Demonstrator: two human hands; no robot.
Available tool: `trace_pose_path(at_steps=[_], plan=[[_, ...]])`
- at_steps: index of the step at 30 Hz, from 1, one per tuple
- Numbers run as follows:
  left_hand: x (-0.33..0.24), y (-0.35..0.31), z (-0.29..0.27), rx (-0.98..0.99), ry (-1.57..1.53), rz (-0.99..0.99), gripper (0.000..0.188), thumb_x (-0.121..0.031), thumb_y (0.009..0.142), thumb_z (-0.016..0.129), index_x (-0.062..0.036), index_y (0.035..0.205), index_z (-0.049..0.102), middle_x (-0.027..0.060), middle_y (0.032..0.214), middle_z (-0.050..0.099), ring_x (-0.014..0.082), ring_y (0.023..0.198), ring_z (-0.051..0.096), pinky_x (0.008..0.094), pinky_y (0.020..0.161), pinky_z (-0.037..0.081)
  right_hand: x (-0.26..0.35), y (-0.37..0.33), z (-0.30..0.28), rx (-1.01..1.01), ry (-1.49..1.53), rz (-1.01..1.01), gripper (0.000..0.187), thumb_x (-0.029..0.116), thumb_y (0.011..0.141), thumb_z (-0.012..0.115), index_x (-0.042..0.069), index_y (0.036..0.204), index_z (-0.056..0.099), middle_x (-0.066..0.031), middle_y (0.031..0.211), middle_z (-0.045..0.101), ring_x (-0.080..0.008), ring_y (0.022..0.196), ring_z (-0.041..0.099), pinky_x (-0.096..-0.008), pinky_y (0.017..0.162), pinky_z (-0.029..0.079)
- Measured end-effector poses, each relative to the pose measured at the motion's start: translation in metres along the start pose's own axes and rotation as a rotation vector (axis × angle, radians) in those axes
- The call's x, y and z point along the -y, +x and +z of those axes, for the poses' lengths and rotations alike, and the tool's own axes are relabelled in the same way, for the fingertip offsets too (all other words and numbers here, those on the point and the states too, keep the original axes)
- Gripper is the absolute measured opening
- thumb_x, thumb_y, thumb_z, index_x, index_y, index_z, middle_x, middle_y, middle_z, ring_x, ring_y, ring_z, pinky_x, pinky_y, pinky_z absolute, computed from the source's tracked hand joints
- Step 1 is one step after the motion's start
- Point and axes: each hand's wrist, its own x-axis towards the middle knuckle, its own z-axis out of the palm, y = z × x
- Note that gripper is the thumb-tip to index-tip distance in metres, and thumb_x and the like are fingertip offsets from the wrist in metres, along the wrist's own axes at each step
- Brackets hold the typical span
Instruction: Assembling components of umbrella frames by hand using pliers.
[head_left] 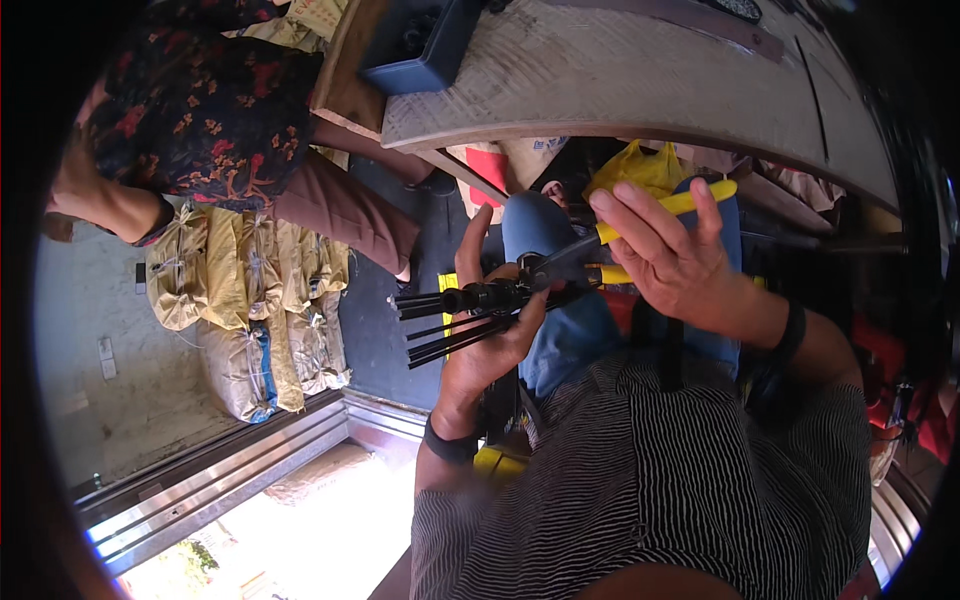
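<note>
My left hand (485, 345) is wrapped around a bundle of thin black rods (440, 345) with a round black tubular part (480, 297) at its side. The rod ends fan out to the left past my thumb and palm. My right hand (675, 260) grips yellow-handled pliers (700, 198), whose two handles are spread apart. Their dark jaws (560, 258) reach left to the black part by my left fingers. Whether the jaws clamp anything is too hidden to tell. Both hands are above my knees, in blue trousers (565, 345).
A worktop (620, 75) curves across the far side, with a dark blue bin (425, 50) at its left. Beneath lies a yellow plastic bag (640, 170). Several tied sacks (240, 270) stand against the left wall. Beside them is another person in a floral top (210, 120).
</note>
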Motion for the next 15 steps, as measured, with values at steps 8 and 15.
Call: trace_pose_path(at_steps=[8, 15], plan=[[-0.008, 0.009, 0.002, 0.061, -0.026, 0.072, 0.073, 0.009, 0.074, 0.052, -0.0004, 0.135, 0.011, 0.0176, 0.090, 0.063, 0.0199, 0.084, 0.062, 0.0274, 0.072, 0.049, -0.021, 0.011, -0.008, 0.127, 0.221, -0.068, 0.033, 0.015, 0.079, 0.054, 0.003, 0.110, 0.057, -0.0038, 0.131, 0.042, -0.0157, 0.122, 0.039, -0.0504, 0.106, 0.015], [0.004, 0.004, 0.000, -0.013, 0.155, 0.173, 0.067, 0.005, 0.073, 0.058, 0.0029, 0.131, 0.024, 0.0128, 0.083, 0.062, 0.0091, 0.071, 0.055, 0.0212, 0.064, 0.044, 0.009, -0.015, -0.003, 0.081, 0.210, 0.041, 0.026, 0.015, 0.081, 0.054, 0.000, 0.103, 0.059, -0.0108, 0.126, 0.044, -0.0230, 0.109, 0.048, -0.0485, 0.093, 0.034]])
